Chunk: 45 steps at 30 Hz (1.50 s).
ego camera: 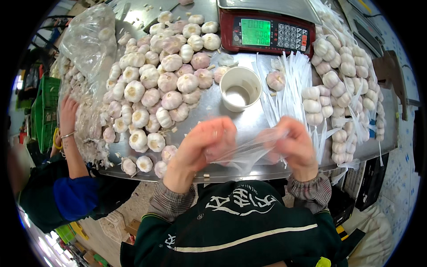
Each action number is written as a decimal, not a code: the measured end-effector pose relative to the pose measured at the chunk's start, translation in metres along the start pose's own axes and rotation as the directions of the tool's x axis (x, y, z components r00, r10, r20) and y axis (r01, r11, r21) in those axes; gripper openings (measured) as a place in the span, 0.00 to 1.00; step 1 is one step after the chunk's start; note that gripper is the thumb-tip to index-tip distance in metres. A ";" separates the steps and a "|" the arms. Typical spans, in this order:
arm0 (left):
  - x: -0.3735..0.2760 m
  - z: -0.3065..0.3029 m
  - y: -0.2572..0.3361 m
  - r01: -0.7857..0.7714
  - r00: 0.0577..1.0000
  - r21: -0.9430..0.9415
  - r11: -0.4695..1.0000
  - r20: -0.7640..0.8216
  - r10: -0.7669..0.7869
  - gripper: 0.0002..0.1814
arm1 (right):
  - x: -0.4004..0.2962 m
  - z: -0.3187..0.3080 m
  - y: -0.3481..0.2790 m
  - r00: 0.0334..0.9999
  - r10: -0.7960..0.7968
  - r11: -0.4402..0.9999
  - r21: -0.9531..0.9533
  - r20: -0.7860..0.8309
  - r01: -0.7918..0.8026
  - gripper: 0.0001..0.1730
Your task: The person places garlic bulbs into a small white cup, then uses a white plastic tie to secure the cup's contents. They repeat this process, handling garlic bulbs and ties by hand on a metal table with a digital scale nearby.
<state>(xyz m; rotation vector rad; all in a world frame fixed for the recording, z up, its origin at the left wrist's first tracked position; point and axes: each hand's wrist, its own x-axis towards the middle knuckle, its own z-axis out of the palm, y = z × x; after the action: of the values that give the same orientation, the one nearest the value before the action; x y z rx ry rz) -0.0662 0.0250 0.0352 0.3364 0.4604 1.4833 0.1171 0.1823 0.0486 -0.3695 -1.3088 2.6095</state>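
Between my two hands a thin white mesh net (pixel 248 147) is stretched over the table's front edge. My left hand (pixel 208 142), blurred, holds its left end with curled fingers. Its other end is pinched in my right hand (pixel 293 143). Just beyond the hands stands a white plastic cup (pixel 241 88), seemingly with nothing in it. A large pile of loose garlic bulbs (pixel 171 81) lies to the left of the cup. Flat white mesh strips (pixel 290 90) are spread to the right, with one garlic bulb (pixel 276 80) beside them.
A red digital scale (pixel 267 33) stands at the back. Netted garlic bulbs (pixel 347 73) are heaped at the right on the metal table (pixel 383 133). Left are a clear plastic bag (pixel 88 43), garlic skins (pixel 93 150), a co-worker's arm (pixel 71 143) and a green crate (pixel 46 113).
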 end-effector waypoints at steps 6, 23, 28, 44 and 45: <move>0.034 -0.029 0.012 0.060 0.669 0.889 0.454 -0.373 0.643 0.07 | 0.081 -0.014 0.008 0.761 -0.396 0.812 -0.583 -0.514 0.030 0.06; 0.033 -0.051 -0.014 -0.137 0.891 0.932 0.337 -0.033 0.452 0.51 | 0.049 0.005 0.080 0.895 -0.385 0.818 -0.532 -0.228 0.216 0.73; 0.047 -0.085 -0.052 -0.043 0.850 0.962 0.268 -0.106 0.516 0.56 | 0.056 -0.019 0.118 0.869 -0.403 0.790 -0.588 -0.287 0.173 0.71; -0.045 -0.135 0.116 0.828 0.464 0.449 -0.335 -0.214 0.859 0.28 | 0.096 -0.112 0.015 0.955 -0.286 -0.306 -0.938 -0.074 -0.164 0.29; -0.052 -0.137 0.117 0.825 0.481 0.439 -0.356 -0.215 0.850 0.29 | 0.100 -0.101 0.010 0.941 -0.324 -0.299 -0.933 -0.098 -0.200 0.28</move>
<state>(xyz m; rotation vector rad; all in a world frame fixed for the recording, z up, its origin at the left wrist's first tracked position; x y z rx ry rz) -0.2373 -0.0273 -0.0223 0.9231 3.1344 0.3011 0.0526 0.2812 -0.0306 -0.8118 -2.8543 0.3609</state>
